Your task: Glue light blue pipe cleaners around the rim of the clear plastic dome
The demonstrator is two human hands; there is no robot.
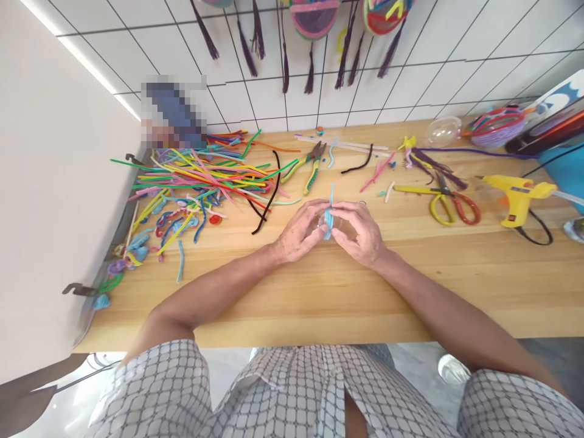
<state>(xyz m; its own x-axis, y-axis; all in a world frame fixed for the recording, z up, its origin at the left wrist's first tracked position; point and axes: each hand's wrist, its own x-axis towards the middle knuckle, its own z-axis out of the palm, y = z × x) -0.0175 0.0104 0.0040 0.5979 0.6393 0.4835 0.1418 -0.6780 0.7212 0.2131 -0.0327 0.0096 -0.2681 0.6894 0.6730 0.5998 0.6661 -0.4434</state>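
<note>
Near the middle of the wooden table, my left hand and my right hand meet around a small clear plastic piece with a light blue pipe cleaner on it. One end of the blue pipe cleaner stands up above my fingertips. The left thumb and fingers pinch the piece from the left side. From the other side, my right fingertips press on the blue strand. Part of the clear piece is hidden behind my fingers.
A pile of coloured pipe cleaners lies at the left. Beyond my hands are pliers and a black strand. Scissors, a yellow glue gun and a clear dome are at the right. Tasselled ornaments hang on the tiled wall.
</note>
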